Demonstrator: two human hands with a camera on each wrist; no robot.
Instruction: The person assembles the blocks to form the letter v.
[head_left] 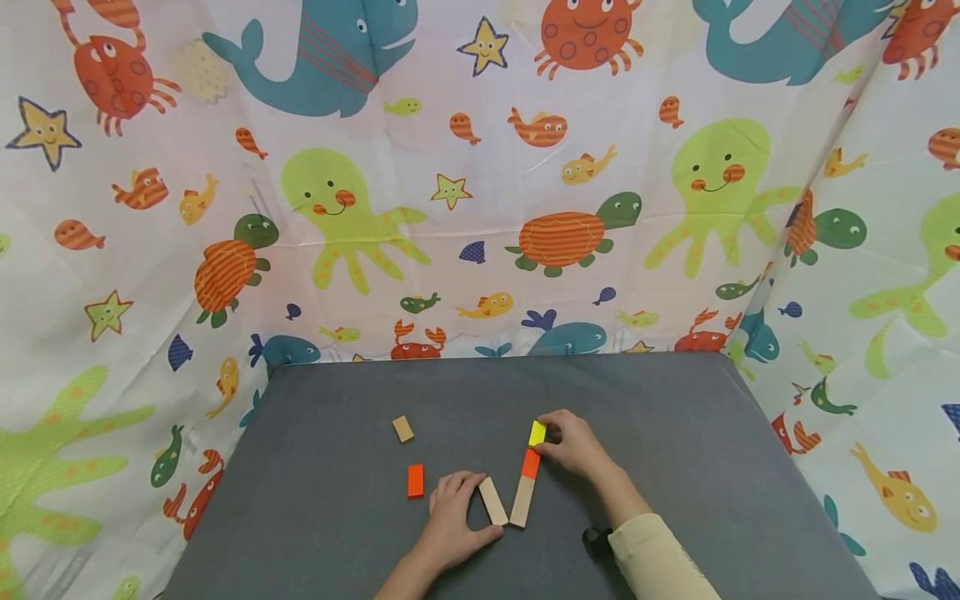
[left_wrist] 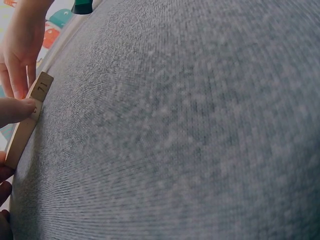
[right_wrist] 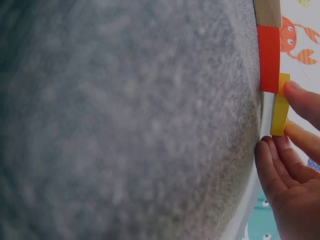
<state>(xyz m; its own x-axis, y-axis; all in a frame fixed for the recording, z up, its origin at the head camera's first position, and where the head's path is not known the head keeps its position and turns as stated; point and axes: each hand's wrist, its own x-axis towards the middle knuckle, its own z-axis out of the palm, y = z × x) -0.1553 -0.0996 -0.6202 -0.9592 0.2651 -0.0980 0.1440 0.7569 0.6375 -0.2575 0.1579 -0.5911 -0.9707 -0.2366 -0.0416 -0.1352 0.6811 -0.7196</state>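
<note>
Head view shows us the left hand (head_left: pixel 450 517) nearest, its fingers curled around a short wooden block (head_left: pixel 492 501) on the grey table (head_left: pixel 675 450). Just beside lies a long wooden block (head_left: pixel 522 502), then an orange block (head_left: pixel 531 463). Farther, the right hand (head_left: pixel 573 444) pinches a yellow block (head_left: pixel 537 433).

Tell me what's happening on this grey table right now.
A person is lining up small blocks on the grey table. The right hand pinches a yellow block at the far end of a row, beyond an orange block and a long wooden block. The left hand touches another wooden block beside it. Two more blocks lie apart.
</note>
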